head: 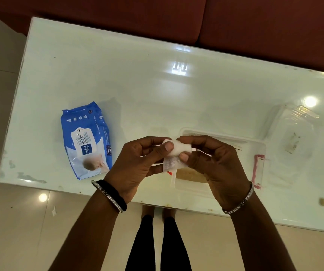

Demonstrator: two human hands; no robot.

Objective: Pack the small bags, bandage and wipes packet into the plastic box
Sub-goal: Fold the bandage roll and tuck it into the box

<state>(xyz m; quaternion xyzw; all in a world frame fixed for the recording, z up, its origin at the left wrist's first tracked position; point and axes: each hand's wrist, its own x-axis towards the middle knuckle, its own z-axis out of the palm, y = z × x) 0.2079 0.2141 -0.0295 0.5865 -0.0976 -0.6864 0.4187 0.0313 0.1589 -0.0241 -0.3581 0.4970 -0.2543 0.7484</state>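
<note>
A white bandage roll [177, 148] is held between both hands above the near part of the table, with a loose gauze end [171, 164] hanging down from it. My left hand [137, 163] pinches its left side with the thumb on top. My right hand [213, 161] grips its right side. Beneath my right hand sits the clear plastic box [255, 145] with a pink latch [258, 171]; something tan lies inside it, mostly hidden. The blue wipes packet [86, 141] lies flat on the table to the left.
The clear box lid [292, 132] lies on the white glass table [157, 90] at the right. A dark red sofa [255, 26] runs along the far edge. My legs and feet stand on the tiled floor [20, 222] at the near edge.
</note>
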